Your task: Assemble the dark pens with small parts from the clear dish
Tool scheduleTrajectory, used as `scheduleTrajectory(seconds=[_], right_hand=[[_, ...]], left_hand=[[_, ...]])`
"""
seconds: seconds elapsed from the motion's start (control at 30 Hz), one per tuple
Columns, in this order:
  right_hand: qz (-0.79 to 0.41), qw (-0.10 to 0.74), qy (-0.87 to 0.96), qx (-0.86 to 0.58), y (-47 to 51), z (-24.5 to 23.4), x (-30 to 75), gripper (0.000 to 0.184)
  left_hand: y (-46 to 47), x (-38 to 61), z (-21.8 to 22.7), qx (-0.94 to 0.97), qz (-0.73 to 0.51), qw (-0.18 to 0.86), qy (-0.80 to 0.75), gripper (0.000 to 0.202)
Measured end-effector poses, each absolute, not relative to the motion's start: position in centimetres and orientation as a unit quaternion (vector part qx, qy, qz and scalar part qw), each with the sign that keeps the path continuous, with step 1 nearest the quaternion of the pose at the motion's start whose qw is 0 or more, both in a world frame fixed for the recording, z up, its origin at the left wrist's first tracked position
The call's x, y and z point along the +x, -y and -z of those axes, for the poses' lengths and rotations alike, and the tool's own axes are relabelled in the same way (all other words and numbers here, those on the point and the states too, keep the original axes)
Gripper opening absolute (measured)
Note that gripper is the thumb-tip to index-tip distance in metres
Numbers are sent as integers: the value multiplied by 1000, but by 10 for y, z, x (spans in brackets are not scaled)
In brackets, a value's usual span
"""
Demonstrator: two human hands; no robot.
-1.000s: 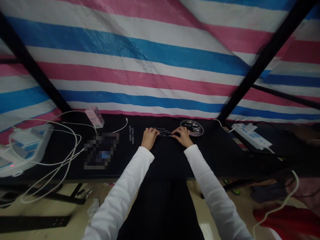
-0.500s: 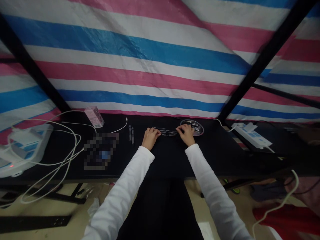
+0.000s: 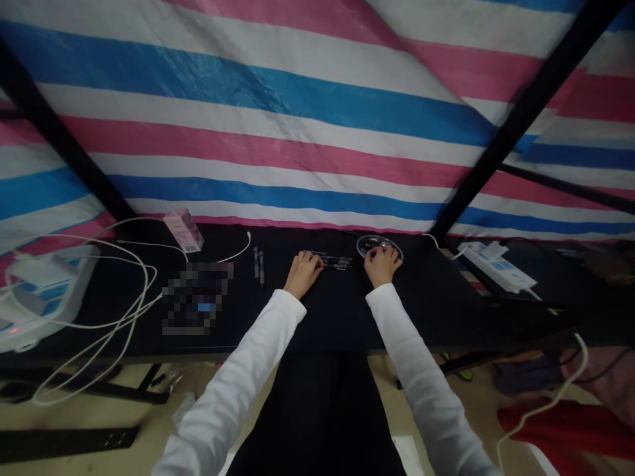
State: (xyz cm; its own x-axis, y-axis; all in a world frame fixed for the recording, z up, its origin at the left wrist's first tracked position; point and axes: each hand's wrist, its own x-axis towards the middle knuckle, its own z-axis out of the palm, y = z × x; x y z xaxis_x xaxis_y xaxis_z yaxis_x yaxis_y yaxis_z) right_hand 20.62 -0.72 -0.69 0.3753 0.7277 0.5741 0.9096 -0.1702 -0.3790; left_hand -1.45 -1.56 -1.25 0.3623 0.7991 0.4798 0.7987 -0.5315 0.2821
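Along table (image 3: 436, 317) far edge, L hand (image 3: 302, 273) by pens (image 3: 333, 261), R hand (image 3: 381, 263) on tray (image 3: 393, 246)

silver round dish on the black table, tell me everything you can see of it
The round shallow dish has a bright silvery rim that looks like polished metal, and a dark, glossy inside. It lies flat near the far edge of the black table top. Small dark items sit in it, too small to identify. The person's right hand lies over its near edge, hiding part of the dish, and seems to touch it.
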Motion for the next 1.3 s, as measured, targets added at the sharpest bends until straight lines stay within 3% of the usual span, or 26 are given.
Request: scheduleTrajectory(seconds=[0.13, 0.4, 0.63, 0.77, 0.9, 1.0, 1.2, 1.3], right_hand=[[141, 361, 557, -734, 4, 10, 207, 24], [142, 346, 604, -704, 7, 6, 203, 23], [141, 339, 616, -697, 12, 0, 199, 23], [117, 341, 639, -680, 13, -3, 197, 24], [80, 345, 691, -630, 16, -6, 194, 26], [23, 367, 745, -557, 19, -9, 190, 31], [-205, 384, 765, -475, 29, -12, 174, 41], [-242, 381, 753, -479, 32, -11, 167, 40]], left_hand=[[16, -19, 5, 791, -322, 5, -521, 18], [11, -44, 14, 537, -399, -72, -740, 38], [11, -47, 15, 558, -355, -35, -749, 32], [9, -46, 4, 594, -433, 83, -672, 30], [3, -35, 0, 549, -567, 338, -513, 42], [6, -25, -3, 483, -599, 494, -404, 47], [16, -14, 1, 473, -597, 574, -301, 26], [14, -11, 7, 461, -606, 571, -307, 22]])
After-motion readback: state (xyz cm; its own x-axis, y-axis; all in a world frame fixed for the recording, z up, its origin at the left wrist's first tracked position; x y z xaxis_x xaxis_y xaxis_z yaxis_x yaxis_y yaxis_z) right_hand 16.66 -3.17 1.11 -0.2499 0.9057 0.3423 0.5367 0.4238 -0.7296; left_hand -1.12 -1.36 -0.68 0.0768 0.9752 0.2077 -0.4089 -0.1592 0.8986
